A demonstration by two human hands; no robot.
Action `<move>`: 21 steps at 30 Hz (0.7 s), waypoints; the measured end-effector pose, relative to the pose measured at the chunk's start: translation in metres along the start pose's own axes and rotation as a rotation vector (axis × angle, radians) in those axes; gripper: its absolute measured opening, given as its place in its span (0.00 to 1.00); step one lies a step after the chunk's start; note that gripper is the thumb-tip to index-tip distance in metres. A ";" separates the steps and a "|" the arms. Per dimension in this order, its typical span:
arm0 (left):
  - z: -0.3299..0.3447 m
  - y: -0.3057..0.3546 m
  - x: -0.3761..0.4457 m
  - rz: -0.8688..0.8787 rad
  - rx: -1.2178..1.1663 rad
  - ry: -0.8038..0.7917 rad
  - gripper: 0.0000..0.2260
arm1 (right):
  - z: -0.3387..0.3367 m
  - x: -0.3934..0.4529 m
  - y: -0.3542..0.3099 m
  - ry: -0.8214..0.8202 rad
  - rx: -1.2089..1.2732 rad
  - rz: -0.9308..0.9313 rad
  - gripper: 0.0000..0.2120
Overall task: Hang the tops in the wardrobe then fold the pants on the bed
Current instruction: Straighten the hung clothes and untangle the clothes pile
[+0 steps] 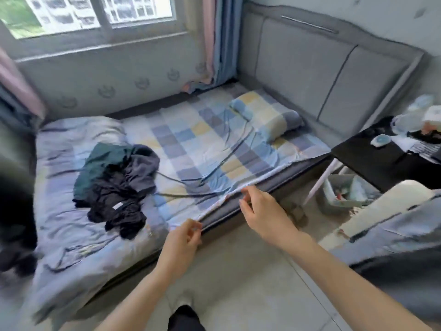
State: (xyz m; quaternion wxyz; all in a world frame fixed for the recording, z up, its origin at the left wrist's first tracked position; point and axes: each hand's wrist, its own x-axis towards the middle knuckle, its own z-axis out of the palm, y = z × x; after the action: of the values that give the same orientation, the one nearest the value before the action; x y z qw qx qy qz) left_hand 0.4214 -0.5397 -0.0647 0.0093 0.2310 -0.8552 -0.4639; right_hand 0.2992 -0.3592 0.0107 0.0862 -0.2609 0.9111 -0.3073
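Daylight comes through a window [95,13] at the upper left of the frame and falls on a low bed [238,206] with a grey padded headboard [334,75] at the upper right. On the bed lies a checked sheet of blue, yellow and white squares [202,149], with a small pillow in the same checked cloth [267,115] near the headboard, and a pale lilac crumpled duvet [71,211] covers the left part.

No brand or writing can be read anywhere. One small pale tag shows on the dark clothes, but it is too blurred to read.

A pile of dark clothes, black, dark grey and dark green cloth [114,182], lies on the bed at the centre left of the frame, partly on the duvet and partly on the sheet. Which pieces are pants I cannot tell. The pile is to the left of both hands and apart from them; neither hand touches it.

The left hand [183,237] is at the lower centre, at the near edge of the sheet, with curled fingers that seem to pinch the edge of the sheet. The right hand [260,209] is a little higher and to the right, at the same edge, and its thumb and fingers pinch the white border of the sheet.

At the right edge of the frame stands a black tabletop [372,158] with small blurred things on it, and below it a pale bin [338,197] is on the tiled floor [250,271].
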 end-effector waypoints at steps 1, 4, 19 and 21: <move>-0.019 -0.021 -0.007 -0.071 -0.026 0.034 0.08 | 0.021 0.011 -0.014 -0.059 0.007 -0.029 0.14; -0.063 -0.077 -0.019 -0.228 -0.094 0.111 0.07 | 0.073 0.039 -0.052 -0.193 0.023 -0.044 0.15; -0.247 -0.330 0.090 -0.568 -0.031 0.046 0.06 | 0.335 0.192 -0.193 -0.567 -0.068 0.105 0.09; -0.255 -0.354 0.121 -0.592 -0.025 0.029 0.06 | 0.362 0.218 -0.191 -0.572 -0.070 0.137 0.09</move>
State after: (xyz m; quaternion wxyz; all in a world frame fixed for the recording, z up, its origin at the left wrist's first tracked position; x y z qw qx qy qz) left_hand 0.5088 -0.9533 -0.2259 -0.1115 0.4769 -0.7445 -0.4537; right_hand 0.3098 -0.7897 -0.1607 0.3512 -0.2775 0.8753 -0.1830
